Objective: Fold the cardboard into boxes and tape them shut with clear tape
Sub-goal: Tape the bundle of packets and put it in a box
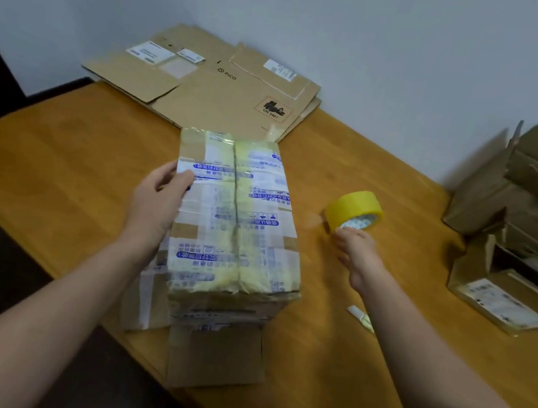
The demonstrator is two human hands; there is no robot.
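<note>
Gripping box [240, 224] edge left-handed; right hand [358, 256] meets tape [352, 207].

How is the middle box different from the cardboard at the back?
The box is folded up; the cardboard lies flat. The box is covered in tape; the cardboard is mostly bare. The left hand holds the box; nothing touches the cardboard. Both are brown.
</note>
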